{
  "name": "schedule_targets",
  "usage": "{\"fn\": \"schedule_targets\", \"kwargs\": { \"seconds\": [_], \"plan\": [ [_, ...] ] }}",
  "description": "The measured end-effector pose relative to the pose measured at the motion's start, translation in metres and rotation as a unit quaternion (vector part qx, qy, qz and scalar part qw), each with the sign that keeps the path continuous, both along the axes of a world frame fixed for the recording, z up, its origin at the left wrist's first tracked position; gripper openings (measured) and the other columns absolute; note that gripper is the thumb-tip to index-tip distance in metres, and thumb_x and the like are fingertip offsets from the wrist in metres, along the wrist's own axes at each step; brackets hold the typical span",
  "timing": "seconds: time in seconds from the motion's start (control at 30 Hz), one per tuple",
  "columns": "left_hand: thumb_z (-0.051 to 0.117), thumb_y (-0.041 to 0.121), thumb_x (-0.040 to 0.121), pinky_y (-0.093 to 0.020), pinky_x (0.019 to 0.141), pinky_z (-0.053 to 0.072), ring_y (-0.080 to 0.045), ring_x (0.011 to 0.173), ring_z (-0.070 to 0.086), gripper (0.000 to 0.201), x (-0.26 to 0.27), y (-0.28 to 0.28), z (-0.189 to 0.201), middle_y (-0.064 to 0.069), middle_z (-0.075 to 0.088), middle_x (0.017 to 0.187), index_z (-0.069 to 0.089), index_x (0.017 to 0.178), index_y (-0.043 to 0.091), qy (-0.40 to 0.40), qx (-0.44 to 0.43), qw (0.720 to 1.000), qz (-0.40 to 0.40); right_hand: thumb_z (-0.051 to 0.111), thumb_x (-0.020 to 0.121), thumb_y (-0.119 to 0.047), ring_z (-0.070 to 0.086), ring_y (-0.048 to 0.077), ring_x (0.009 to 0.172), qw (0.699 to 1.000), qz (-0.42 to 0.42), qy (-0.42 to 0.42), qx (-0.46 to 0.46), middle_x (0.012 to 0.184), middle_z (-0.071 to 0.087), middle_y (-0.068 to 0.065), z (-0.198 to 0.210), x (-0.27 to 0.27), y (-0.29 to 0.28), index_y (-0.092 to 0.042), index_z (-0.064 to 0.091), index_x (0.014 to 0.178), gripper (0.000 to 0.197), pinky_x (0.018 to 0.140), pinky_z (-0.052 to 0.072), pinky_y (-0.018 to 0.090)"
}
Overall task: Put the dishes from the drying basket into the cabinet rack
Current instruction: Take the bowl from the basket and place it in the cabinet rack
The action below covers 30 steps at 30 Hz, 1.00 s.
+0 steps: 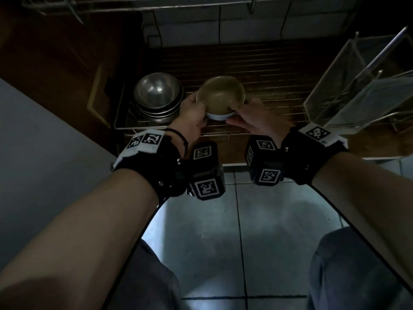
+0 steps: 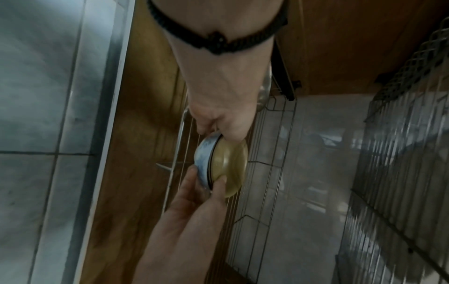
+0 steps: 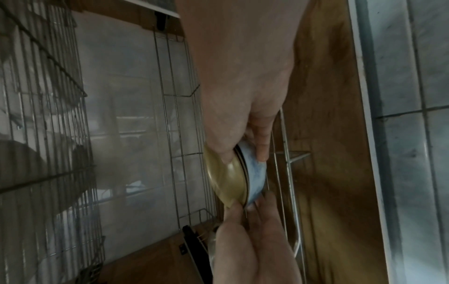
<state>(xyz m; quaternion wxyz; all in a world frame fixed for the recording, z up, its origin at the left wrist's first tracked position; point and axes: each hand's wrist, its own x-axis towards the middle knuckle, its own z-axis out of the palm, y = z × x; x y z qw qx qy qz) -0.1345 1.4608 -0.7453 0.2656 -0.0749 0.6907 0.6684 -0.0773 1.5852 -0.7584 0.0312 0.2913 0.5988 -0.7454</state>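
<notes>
A yellowish bowl (image 1: 220, 95) sits nested in a white and blue bowl (image 1: 218, 116). Both hands hold this pair just above the wire cabinet rack (image 1: 274, 86). My left hand (image 1: 195, 108) grips the left side, thumb on the rim and fingers underneath. My right hand (image 1: 243, 109) grips the right side the same way. The left wrist view shows the nested bowls (image 2: 226, 165) edge-on between my left hand (image 2: 223, 124) and my right hand (image 2: 194, 199). The right wrist view shows the bowls (image 3: 228, 178) between my right hand (image 3: 243, 130) and my left hand (image 3: 243, 226).
A stack of steel bowls (image 1: 157, 92) stands on the rack's left end, close to my left hand. A tilted wire and clear holder (image 1: 357, 86) fills the right side. Another wire shelf (image 1: 134, 6) runs overhead. Wooden cabinet walls and a tiled back wall enclose the rack.
</notes>
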Motion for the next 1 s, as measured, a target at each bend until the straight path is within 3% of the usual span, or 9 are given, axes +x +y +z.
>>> {"fn": "schedule_targets", "kwargs": {
  "seconds": [0.17, 0.3, 0.47, 0.6, 0.7, 0.77, 0.83, 0.9, 1.0],
  "plan": [
    [0.041, 0.004, 0.098, -0.041, 0.101, 0.048, -0.029, 0.114, 0.059, 0.035, -0.001, 0.001, 0.000, -0.017, 0.059, 0.127, 0.051, 0.132, 0.004, -0.032, 0.028, 0.999, 0.013, 0.055, 0.095, -0.015, 0.061, 0.011, 0.091, 0.999, -0.017, 0.029, -0.012, 0.101, 0.059, -0.002, -0.003, 0.000, -0.001, -0.013, 0.055, 0.110, 0.015, 0.061, 0.058, 0.016],
    [0.040, 0.000, 0.097, -0.038, 0.099, 0.046, -0.024, 0.103, 0.057, 0.031, -0.005, 0.003, -0.004, -0.014, 0.060, 0.110, 0.055, 0.124, 0.001, -0.031, 0.061, 0.997, 0.018, 0.050, 0.098, -0.012, 0.059, 0.016, 0.094, 0.999, -0.046, 0.013, -0.002, 0.094, 0.056, -0.001, 0.001, -0.006, -0.007, -0.011, 0.050, 0.120, 0.022, 0.057, 0.058, 0.017],
    [0.044, 0.011, 0.092, -0.039, 0.103, 0.046, -0.028, 0.112, 0.058, 0.022, -0.004, -0.003, -0.002, -0.014, 0.062, 0.111, 0.059, 0.109, 0.009, -0.066, 0.074, 0.995, 0.009, 0.053, 0.097, -0.020, 0.064, 0.014, 0.080, 0.999, -0.014, -0.050, 0.011, 0.092, 0.063, 0.003, 0.010, -0.007, -0.007, -0.017, 0.056, 0.093, 0.006, 0.049, 0.056, 0.019],
    [0.038, 0.012, 0.094, -0.022, 0.062, 0.041, -0.012, 0.057, 0.044, 0.030, 0.005, -0.009, 0.007, 0.001, 0.047, 0.053, 0.047, 0.065, 0.016, -0.109, 0.061, 0.992, 0.030, 0.043, 0.100, -0.028, 0.053, 0.000, 0.039, 0.996, -0.013, -0.068, 0.057, 0.053, 0.056, -0.006, 0.015, 0.000, -0.014, -0.029, 0.042, 0.090, 0.010, 0.045, 0.046, 0.019],
    [0.037, 0.010, 0.095, -0.015, 0.045, 0.035, -0.006, 0.038, 0.045, 0.032, 0.034, -0.016, 0.036, 0.007, 0.046, 0.039, 0.045, 0.065, 0.016, -0.121, 0.033, 0.992, 0.016, 0.039, 0.100, -0.018, 0.062, 0.001, 0.067, 0.995, -0.025, -0.049, 0.080, 0.091, 0.061, -0.003, 0.030, 0.029, -0.024, -0.023, 0.040, 0.133, 0.033, 0.058, 0.053, 0.019],
    [0.038, 0.013, 0.095, -0.013, 0.050, 0.040, -0.004, 0.047, 0.054, 0.025, 0.048, -0.022, 0.049, 0.004, 0.059, 0.053, 0.052, 0.074, 0.013, -0.138, 0.034, 0.990, 0.018, 0.038, 0.100, -0.012, 0.066, 0.011, 0.093, 0.998, -0.032, -0.042, 0.043, 0.114, 0.064, 0.001, 0.047, 0.048, -0.027, -0.021, 0.037, 0.140, 0.041, 0.071, 0.057, 0.023],
    [0.042, 0.023, 0.095, -0.022, 0.076, 0.046, -0.011, 0.089, 0.059, 0.017, 0.067, -0.030, 0.063, -0.002, 0.063, 0.095, 0.057, 0.098, 0.017, -0.162, 0.005, 0.987, -0.016, 0.035, 0.100, -0.009, 0.059, 0.018, 0.107, 0.996, -0.041, -0.075, 0.008, 0.120, 0.058, 0.004, 0.062, 0.069, -0.024, -0.020, 0.035, 0.143, 0.043, 0.094, 0.051, 0.036],
    [0.042, 0.027, 0.096, -0.030, 0.097, 0.042, -0.018, 0.113, 0.051, 0.020, 0.084, -0.036, 0.080, -0.003, 0.055, 0.117, 0.053, 0.111, 0.020, -0.185, -0.021, 0.982, -0.022, 0.034, 0.102, -0.008, 0.051, 0.021, 0.108, 0.994, -0.034, -0.101, -0.026, 0.118, 0.053, 0.004, 0.073, 0.091, -0.022, -0.014, 0.031, 0.145, 0.044, 0.097, 0.046, 0.041],
    [0.039, 0.025, 0.098, -0.027, 0.084, 0.046, -0.016, 0.093, 0.054, 0.016, 0.105, -0.043, 0.114, -0.001, 0.057, 0.104, 0.053, 0.093, 0.021, -0.194, -0.041, 0.980, -0.030, 0.031, 0.103, -0.010, 0.054, 0.020, 0.100, 0.991, -0.008, -0.105, -0.082, 0.104, 0.052, -0.002, 0.101, 0.122, -0.022, -0.007, 0.031, 0.145, 0.043, 0.093, 0.044, 0.041]
  ]
}}
